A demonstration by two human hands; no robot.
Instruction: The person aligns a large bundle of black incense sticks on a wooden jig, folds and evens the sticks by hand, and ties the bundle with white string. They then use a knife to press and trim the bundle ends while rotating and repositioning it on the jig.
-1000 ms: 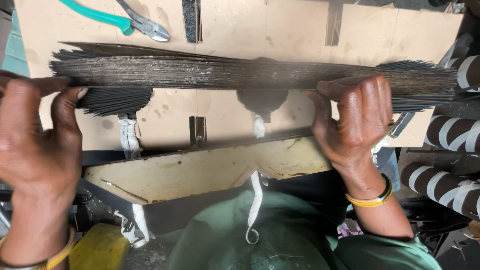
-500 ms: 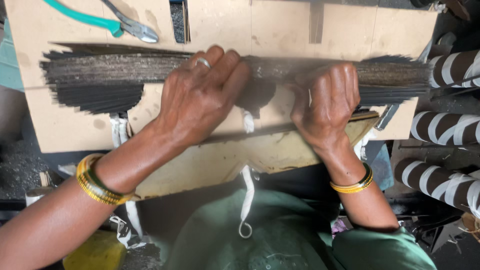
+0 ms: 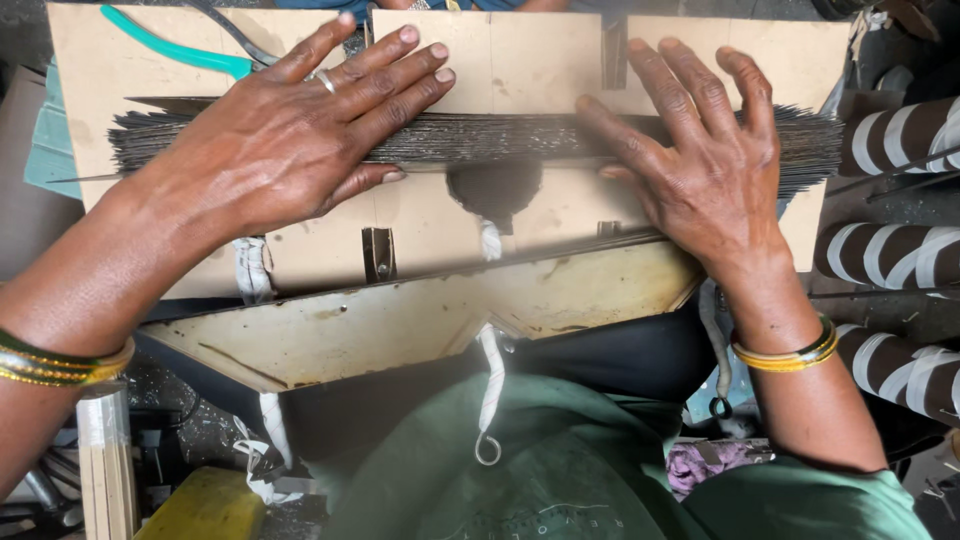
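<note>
A long flat bundle of thin dark sticks (image 3: 500, 138) lies across a pale wooden board (image 3: 530, 60). My left hand (image 3: 290, 140) rests palm down on the bundle's left half, fingers spread and flat, a ring on one finger. My right hand (image 3: 700, 160) presses flat on the bundle's right half with its fingers splayed toward the far edge. Neither hand grips anything. A dark rounded notch (image 3: 495, 195) in the board shows just below the bundle's middle.
Green-handled pliers (image 3: 180, 52) lie on the board's far left corner, partly under my left hand. A white cord with a hook (image 3: 490, 400) hangs over my lap. Black-and-white striped rolls (image 3: 890, 140) stand at the right. A yellow object (image 3: 205, 505) sits lower left.
Both hands went from curled around the bundle's edge to lying flat on top of it. My left hand came in from the far left end toward the middle.
</note>
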